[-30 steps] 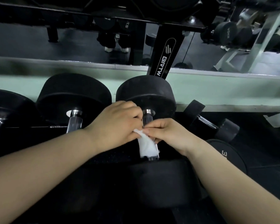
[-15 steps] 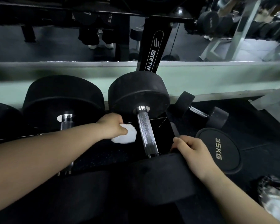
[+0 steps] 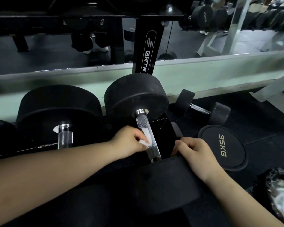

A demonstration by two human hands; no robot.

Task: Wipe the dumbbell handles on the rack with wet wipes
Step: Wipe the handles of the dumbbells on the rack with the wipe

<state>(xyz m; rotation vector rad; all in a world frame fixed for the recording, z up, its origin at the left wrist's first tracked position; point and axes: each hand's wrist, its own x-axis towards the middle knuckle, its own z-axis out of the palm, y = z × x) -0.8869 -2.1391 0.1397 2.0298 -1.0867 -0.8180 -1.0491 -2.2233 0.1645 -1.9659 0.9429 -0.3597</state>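
A black dumbbell lies on the rack in the middle, its knurled chrome handle [image 3: 144, 126] running toward me between two round heads. My left hand [image 3: 128, 142] pinches a white wet wipe [image 3: 146, 138] against the left side of that handle. My right hand [image 3: 194, 152] rests with curled fingers on the near head [image 3: 167, 182] of the same dumbbell. A second dumbbell sits to the left, and its chrome handle [image 3: 65, 136] is bare.
A small dumbbell [image 3: 202, 110] and a 35KG dumbbell [image 3: 222, 147] lie on the floor at the right. A crinkled shiny pack [image 3: 280, 194] sits at the lower right. A mirror [image 3: 39, 51] above a pale green ledge [image 3: 203, 72] backs the rack.
My right hand let go of the wipe and moved onto the near head. My left hand took the wipe off to the left, then brought it back against the handle.
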